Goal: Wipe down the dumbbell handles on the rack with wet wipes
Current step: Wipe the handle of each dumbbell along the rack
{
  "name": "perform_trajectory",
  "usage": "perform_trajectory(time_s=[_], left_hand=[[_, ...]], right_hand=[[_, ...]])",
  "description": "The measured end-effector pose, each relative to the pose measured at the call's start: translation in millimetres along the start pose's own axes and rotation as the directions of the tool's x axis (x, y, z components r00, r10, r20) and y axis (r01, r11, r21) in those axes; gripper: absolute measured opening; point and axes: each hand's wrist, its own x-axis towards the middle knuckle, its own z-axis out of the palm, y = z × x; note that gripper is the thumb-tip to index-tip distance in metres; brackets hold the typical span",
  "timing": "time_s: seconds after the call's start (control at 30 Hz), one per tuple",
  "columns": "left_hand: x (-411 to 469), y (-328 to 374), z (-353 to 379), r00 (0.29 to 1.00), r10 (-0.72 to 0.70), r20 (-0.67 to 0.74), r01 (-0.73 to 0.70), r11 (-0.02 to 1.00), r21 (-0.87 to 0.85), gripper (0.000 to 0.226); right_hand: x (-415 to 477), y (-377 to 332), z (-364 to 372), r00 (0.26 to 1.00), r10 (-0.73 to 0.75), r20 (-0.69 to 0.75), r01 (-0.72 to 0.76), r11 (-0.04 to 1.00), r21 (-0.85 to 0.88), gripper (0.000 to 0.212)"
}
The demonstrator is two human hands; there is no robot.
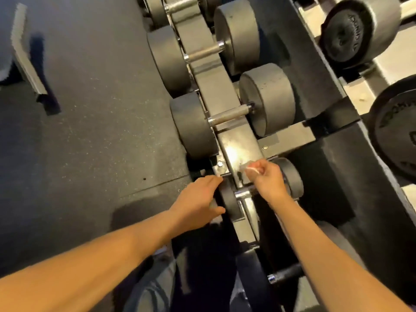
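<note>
A grey metal rack (236, 140) runs up the middle and carries several dumbbells with dark round heads. My right hand (267, 179) pinches a crumpled white wet wipe (249, 168) just above the steel handle (242, 194) of a small dumbbell. My left hand (200, 201) rests on the left head (228, 202) of that small dumbbell, fingers along its outer side and thumb over its near edge. Further up sits a larger dumbbell with a bare steel handle (229, 114), and beyond it another one (203, 52).
Dark speckled rubber floor (94, 136) spreads to the left. A grey bench foot (24, 55) stands at upper left. Weight plates (358, 30) on a second rack fill the upper right. Another dumbbell handle (286, 272) shows low down, near my legs.
</note>
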Motion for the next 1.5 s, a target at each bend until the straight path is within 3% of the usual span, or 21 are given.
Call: perform_trajectory(time_s=[0.1, 0.17, 0.3, 0.4, 0.47, 0.53, 0.63, 0.73, 0.83, 0.9, 0.97, 1.0, 1.07, 1.13, 1.23, 1.33, 1.43, 1.5], left_hand=[[-9, -19, -52, 0.994, 0.086, -0.061, -0.082, 0.994, 0.072, 0.052], [-8, -26, -86, 0.978, 0.135, -0.16, -0.126, 0.99, 0.069, 0.044], [14, -38, -138, 0.891, 0.19, -0.413, -0.161, 0.981, 0.105, 0.02], [50, -50, -159, 0.82, 0.048, -0.57, -0.046, 0.999, 0.017, 0.007], [78, -56, -161, 0.793, -0.088, -0.603, 0.049, 0.996, -0.08, 0.016], [106, -58, -156, 0.789, -0.235, -0.568, 0.141, 0.969, -0.204, 0.028], [142, -56, -145, 0.787, -0.437, -0.436, 0.25, 0.871, -0.422, 0.041], [155, -50, -138, 0.73, -0.529, -0.434, 0.291, 0.814, -0.502, 0.039], [153, -45, -135, 0.682, -0.526, -0.507, 0.301, 0.835, -0.461, 0.035], [155, -44, -134, 0.672, -0.533, -0.514, 0.332, 0.837, -0.435, 0.036], [155, -42, -136, 0.666, -0.541, -0.513, 0.353, 0.835, -0.422, 0.037], [155, -40, -137, 0.666, -0.536, -0.518, 0.355, 0.839, -0.412, 0.037], [154, -38, -138, 0.665, -0.531, -0.526, 0.368, 0.845, -0.388, 0.037], [154, -37, -138, 0.667, -0.535, -0.519, 0.381, 0.843, -0.38, 0.037], [153, -35, -141, 0.671, -0.543, -0.506, 0.395, 0.838, -0.376, 0.037], [153, -34, -142, 0.677, -0.542, -0.498, 0.404, 0.839, -0.363, 0.037], [153, -34, -143, 0.678, -0.545, -0.493, 0.413, 0.837, -0.358, 0.037], [152, -33, -143, 0.679, -0.544, -0.493, 0.414, 0.838, -0.355, 0.037]], right_hand=[[-6, -29, 7, 0.997, 0.052, -0.051, -0.046, 0.993, 0.113, 0.005], [-10, -47, 15, 0.998, 0.04, -0.052, -0.031, 0.987, 0.159, 0.004], [-4, -70, 36, 0.995, -0.056, -0.083, 0.069, 0.984, 0.162, 0.004], [9, -69, 50, 0.991, -0.088, -0.105, 0.107, 0.977, 0.183, 0.012], [18, -67, 57, 0.987, -0.118, -0.106, 0.135, 0.975, 0.178, 0.011], [24, -66, 59, 0.978, -0.172, -0.119, 0.19, 0.97, 0.154, 0.011], [40, -67, 57, 0.911, -0.386, -0.146, 0.393, 0.919, 0.023, 0.013], [59, -73, 53, 0.86, -0.501, -0.097, 0.496, 0.865, -0.075, 0.014], [76, -81, 58, 0.858, -0.513, 0.02, 0.51, 0.849, -0.137, 0.018], [86, -84, 65, 0.775, -0.623, 0.101, 0.625, 0.735, -0.264, 0.02], [103, -81, 69, 0.621, -0.755, 0.21, 0.764, 0.524, -0.377, 0.017], [114, -80, 68, 0.58, -0.77, 0.266, 0.79, 0.452, -0.414, 0.015], [131, -90, 62, 0.61, -0.692, 0.387, 0.779, 0.433, -0.453, 0.015], [142, -109, 60, 0.709, -0.498, 0.5, 0.704, 0.453, -0.546, 0.02], [167, -146, 69, 0.83, -0.136, 0.54, 0.485, 0.652, -0.582, 0.022], [190, -162, 78, 0.81, 0.057, 0.584, 0.38, 0.707, -0.596, 0.024], [181, -156, 77, 0.821, -0.006, 0.571, 0.424, 0.676, -0.603, 0.022], [156, -138, 67, 0.822, -0.203, 0.531, 0.525, 0.633, -0.569, 0.019]])
